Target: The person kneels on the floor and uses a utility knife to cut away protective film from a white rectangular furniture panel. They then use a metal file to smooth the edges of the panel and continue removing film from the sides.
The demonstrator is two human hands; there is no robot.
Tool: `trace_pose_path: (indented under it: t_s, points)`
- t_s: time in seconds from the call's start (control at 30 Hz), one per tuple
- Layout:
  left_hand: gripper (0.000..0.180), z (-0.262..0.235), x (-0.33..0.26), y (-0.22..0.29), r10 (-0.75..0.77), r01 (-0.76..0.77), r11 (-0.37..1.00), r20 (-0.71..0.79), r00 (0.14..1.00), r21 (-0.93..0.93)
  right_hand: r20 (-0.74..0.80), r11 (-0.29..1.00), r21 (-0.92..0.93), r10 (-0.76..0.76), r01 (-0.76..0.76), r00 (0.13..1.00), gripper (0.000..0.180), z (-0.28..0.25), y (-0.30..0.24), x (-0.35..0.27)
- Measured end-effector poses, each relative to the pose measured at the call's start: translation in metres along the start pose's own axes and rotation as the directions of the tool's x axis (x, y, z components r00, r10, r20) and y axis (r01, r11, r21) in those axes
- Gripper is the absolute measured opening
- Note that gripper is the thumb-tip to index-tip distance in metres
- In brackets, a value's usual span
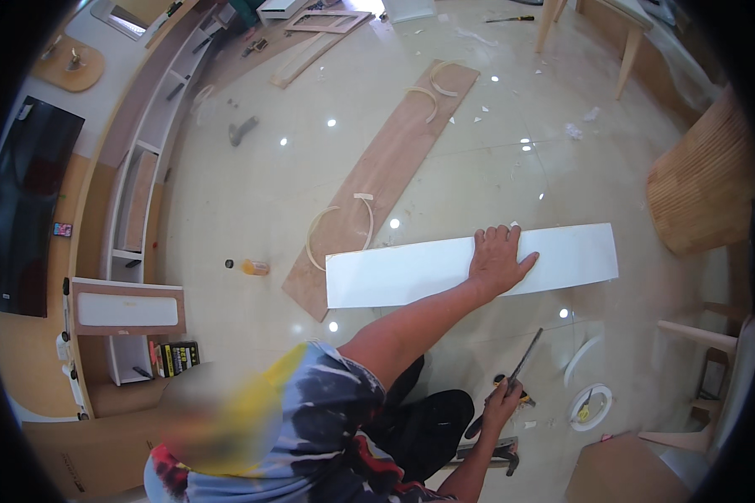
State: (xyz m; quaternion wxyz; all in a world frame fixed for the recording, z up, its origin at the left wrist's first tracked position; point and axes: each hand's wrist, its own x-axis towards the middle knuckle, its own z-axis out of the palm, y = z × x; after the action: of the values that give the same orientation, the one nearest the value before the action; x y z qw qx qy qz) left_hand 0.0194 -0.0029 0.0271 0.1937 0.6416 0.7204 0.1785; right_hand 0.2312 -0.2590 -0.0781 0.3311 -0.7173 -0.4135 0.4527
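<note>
A long white board [403, 272] lies across the near end of a brown wooden plank [386, 159]. My left hand [499, 261] rests on the board right of its middle, fingers stretched over the far edge and thumb apart. In my right hand [502, 404] is a long thin dark tool that looks like a file [527, 356], its tip pointing up and to the right, apart from the board. Beside that hand lies a yellow-and-black tool [526, 401], partly hidden. A hammer [505, 455] lies just below, near my knee.
A white roll [573, 409] and a curved white strip [580, 362] lie at the right. Curved pale strips [312, 230] rest on the plank. An orange bottle [256, 267] and a drill-like tool [243, 131] are on the left floor. A ribbed wooden cylinder [700, 180] stands far right.
</note>
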Motion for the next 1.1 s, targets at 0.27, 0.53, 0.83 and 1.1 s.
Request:
trace_pose_path:
  t_s: [0.27,0.53,0.83,1.1]
  points:
    - [0.064,0.007,0.002,0.000,0.017,-0.013,0.998,-0.063,0.998,0.060,-0.075,0.990,0.113,-0.072,0.080,0.995,0.033,0.001,-0.068,0.025]
    - [0.062,0.006,0.003,0.002,0.004,-0.001,0.999,-0.060,0.998,0.048,-0.129,0.986,-0.021,-0.167,0.166,0.977,0.037,0.012,-0.061,0.059]
    - [0.062,0.006,0.002,0.003,-0.012,0.014,0.999,-0.048,0.999,0.032,-0.101,0.963,-0.019,-0.270,0.270,0.957,0.037,0.030,-0.062,0.076]
    - [0.066,-0.003,0.004,0.008,-0.038,0.036,0.998,0.043,0.998,0.041,-0.041,0.971,-0.046,-0.238,0.236,0.970,0.032,0.031,-0.075,0.081]
